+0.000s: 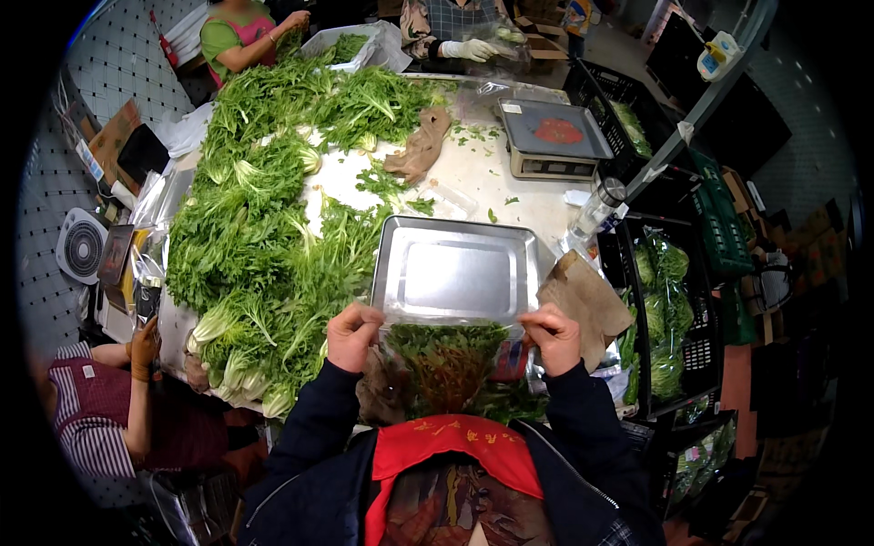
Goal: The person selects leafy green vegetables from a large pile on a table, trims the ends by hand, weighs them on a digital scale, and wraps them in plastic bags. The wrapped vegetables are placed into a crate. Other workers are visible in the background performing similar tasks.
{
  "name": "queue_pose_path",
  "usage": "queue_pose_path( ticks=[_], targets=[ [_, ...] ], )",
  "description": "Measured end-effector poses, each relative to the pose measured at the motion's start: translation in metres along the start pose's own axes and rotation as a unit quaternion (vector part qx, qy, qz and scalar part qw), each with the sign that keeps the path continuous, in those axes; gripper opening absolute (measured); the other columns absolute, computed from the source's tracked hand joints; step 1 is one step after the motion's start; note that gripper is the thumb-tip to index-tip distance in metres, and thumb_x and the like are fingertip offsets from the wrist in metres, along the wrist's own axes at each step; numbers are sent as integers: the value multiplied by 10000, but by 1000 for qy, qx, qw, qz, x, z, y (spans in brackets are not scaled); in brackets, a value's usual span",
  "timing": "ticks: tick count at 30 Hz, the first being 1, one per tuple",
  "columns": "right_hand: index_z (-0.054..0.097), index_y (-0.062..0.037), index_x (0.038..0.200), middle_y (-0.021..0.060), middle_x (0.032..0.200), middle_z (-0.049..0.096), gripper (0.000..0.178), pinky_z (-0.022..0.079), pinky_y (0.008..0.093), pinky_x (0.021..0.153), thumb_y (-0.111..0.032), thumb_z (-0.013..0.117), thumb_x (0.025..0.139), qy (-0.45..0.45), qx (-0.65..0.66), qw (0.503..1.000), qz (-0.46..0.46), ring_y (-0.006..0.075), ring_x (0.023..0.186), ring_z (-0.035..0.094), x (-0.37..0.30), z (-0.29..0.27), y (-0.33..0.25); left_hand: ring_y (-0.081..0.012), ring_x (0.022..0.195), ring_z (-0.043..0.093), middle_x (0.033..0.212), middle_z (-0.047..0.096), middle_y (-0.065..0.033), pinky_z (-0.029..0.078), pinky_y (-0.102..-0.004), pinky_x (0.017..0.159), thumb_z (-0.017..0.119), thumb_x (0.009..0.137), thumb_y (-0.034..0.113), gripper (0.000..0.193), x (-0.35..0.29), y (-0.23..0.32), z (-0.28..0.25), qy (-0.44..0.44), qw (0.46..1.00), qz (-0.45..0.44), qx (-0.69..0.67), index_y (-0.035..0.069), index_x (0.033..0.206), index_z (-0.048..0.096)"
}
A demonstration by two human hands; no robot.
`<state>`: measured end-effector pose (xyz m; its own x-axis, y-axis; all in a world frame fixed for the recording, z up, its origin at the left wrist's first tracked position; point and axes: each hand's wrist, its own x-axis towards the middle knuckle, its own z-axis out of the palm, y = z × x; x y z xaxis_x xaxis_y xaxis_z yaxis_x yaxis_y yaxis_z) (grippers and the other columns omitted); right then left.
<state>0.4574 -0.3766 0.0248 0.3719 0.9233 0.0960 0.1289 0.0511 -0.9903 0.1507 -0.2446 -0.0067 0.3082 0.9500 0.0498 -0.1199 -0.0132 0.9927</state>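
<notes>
Pinched shut at its two top corners, a clear plastic bag (448,359) stuffed with leafy greens hangs between the person's hands: the left hand (353,335) has the left corner nipped between thumb and fingers, and the right hand (552,337) closes on the right corner in the same way. The bag's mouth runs straight across from one fist to the other, so its long edge lies left to right in front of the chest, while the body of the bag drops down toward the red apron (452,450). Neither hand is nearer to it than the other; each has its own end. Just beyond the knuckles, touching or nearly touching the bag's top edge, sits an empty steel tray (455,273) on the white table (510,173). To the left of the tray a deep heap of loose greens (264,209) covers most of the tabletop. A sheet of brown paper (587,300) lies just beside the right hand, and farther back stands a weighing scale (553,136). Dark crates with bagged greens (663,309) are stacked on the right. Another worker's arm in a striped sleeve (96,414) comes in at the lower left, and two more people work at the far end.
</notes>
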Motion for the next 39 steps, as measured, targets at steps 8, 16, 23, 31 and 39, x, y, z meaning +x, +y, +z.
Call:
queue_pose_path(
  ticks=[8,16,23,31,39],
  targets=[
    [702,8,717,61,841,571,247,488,261,649,161,511,685,-26,-97,992,-75,161,773,594,-8,-12,13,-137,679,546,789,537,-67,451,-251,595,464,657,-149,208,10,-10,-13,-103,993,30,52,-27,663,633],
    [667,-8,688,91,856,591,224,469,271,669,166,530,650,-35,-217,957,-187,202,768,606,-11,-13,5,-136,766,588,971,550,-68,482,-264,652,483,775,-113,164,12,0,-15,-100,989,51,99,-7,743,605],
    [656,-1,750,88,883,595,195,476,272,667,153,538,733,-35,-243,948,-203,195,762,612,-16,-6,-5,-80,707,528,808,575,-31,452,-237,614,689,856,119,187,-40,7,14,-39,973,-116,196,-1,889,550],
    [449,15,1088,77,915,553,265,478,250,619,-21,614,885,52,14,995,78,84,719,551,-56,6,2,-68,646,520,741,577,8,432,-238,598,674,868,83,119,-62,-23,1,-111,973,-200,-3,24,856,570],
    [672,7,905,12,662,612,170,433,223,509,-145,598,922,-168,-43,944,282,63,540,542,-82,-9,-3,-81,756,571,807,626,9,466,-245,694,667,866,68,68,-69,-24,-21,-224,940,-256,31,24,843,620]
  ],
)
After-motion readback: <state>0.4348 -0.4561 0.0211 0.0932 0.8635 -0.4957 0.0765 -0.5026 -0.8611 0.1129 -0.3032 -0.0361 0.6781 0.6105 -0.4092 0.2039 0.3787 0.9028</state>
